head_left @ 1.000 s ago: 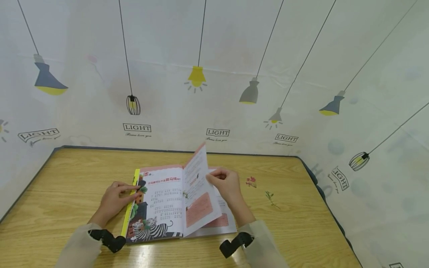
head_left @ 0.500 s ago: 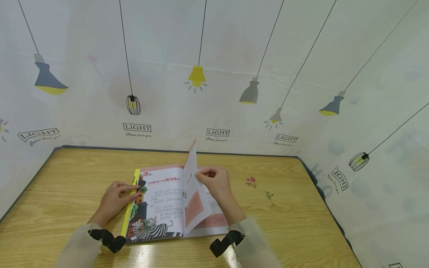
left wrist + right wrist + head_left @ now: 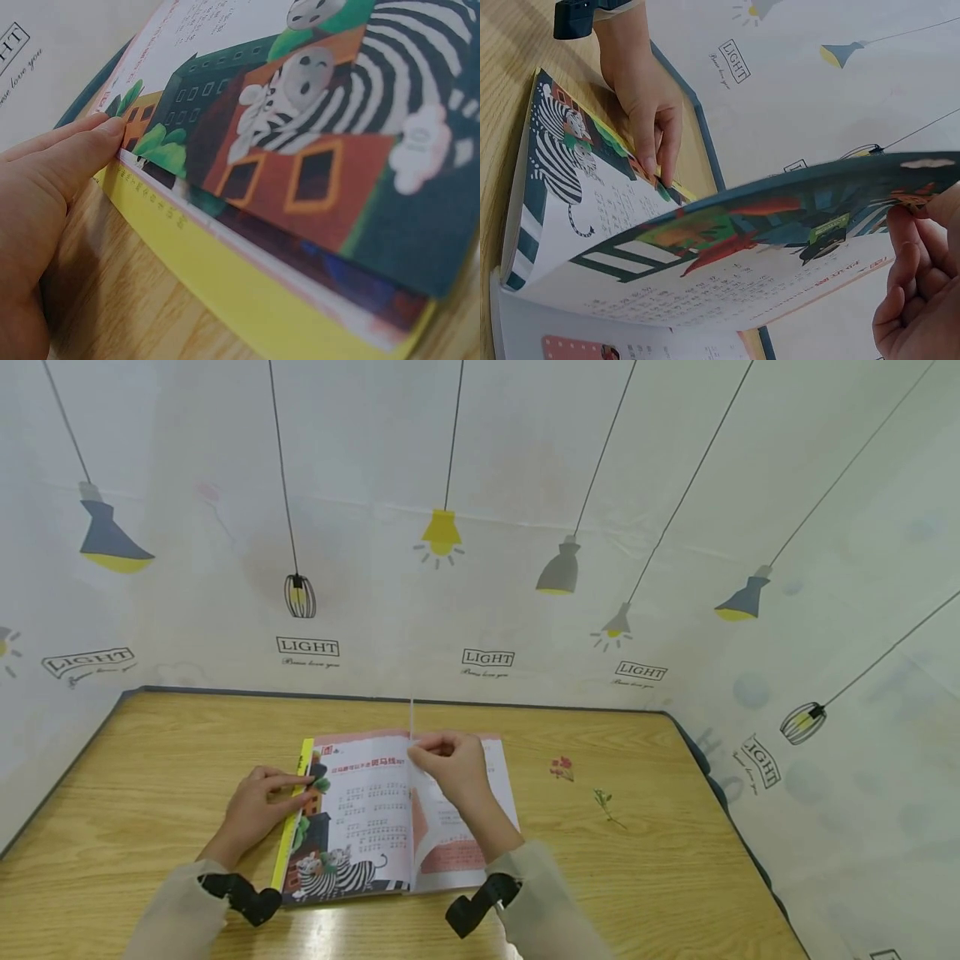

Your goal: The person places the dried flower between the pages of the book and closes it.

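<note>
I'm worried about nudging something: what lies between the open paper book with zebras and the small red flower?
In the head view, only bare light brown wooden tabletop lies between the open book and the small red flower.

Upright page, barrier over open book

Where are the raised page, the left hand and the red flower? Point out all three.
Raised page [image 3: 761,251]: right wrist view, on the printed face.
Left hand [image 3: 257,804]: head view, on its back.
Red flower [image 3: 562,767]: head view, near its middle.
</note>
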Motion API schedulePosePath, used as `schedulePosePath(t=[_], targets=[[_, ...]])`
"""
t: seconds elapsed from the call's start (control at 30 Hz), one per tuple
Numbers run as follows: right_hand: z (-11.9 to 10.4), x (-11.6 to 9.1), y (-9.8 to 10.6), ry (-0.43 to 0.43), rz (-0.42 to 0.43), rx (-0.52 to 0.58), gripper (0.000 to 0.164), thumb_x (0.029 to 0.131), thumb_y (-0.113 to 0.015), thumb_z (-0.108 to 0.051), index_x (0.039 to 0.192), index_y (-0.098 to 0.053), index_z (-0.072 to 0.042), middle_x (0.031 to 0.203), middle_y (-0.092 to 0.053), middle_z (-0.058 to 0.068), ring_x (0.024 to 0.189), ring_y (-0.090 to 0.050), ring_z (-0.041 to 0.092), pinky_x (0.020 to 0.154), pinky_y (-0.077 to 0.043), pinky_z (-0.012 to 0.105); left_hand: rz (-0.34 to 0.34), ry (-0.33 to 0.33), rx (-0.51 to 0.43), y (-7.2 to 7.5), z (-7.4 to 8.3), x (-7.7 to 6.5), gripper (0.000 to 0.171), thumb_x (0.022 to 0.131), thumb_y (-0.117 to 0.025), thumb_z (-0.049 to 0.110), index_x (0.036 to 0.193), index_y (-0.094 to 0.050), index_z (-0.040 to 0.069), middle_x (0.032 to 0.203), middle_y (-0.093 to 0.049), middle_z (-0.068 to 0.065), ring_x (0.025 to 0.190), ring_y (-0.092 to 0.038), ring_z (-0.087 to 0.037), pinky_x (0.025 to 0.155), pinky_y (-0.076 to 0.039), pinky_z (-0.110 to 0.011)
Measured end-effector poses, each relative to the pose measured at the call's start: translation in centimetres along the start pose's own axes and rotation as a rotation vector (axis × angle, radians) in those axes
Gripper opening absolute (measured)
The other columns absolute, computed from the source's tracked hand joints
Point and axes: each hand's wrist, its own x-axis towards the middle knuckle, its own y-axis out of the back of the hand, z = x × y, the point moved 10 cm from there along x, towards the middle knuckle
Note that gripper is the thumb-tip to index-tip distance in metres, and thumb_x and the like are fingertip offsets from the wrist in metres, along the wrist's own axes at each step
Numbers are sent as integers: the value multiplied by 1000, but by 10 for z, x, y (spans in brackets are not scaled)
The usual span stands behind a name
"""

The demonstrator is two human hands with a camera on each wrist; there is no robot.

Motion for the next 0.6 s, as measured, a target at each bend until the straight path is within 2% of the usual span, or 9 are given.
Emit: schedulePosePath(t=[0.3,0.6], targets=[[2,1,-20,-8,-51,24,10,75,-74,-7,80,-70,2,68,-61,-2,61,-54,9,57,-44,22,-5,11,10,-2,-3,1,39,84,-68,36,112,-69,7,107,-51,-14,93,-44,-26,72,-32,-39],[5,1,-37,3,-89,72,13,76,-73,-5,81,-68,6,66,-60,-2,61,-54,8,58,-45,22,-11,19,6,-2,-6,2,40,85,-67,36,112,-69,7,109,-51,-15,96,-44,-28,74,-32,-41]])
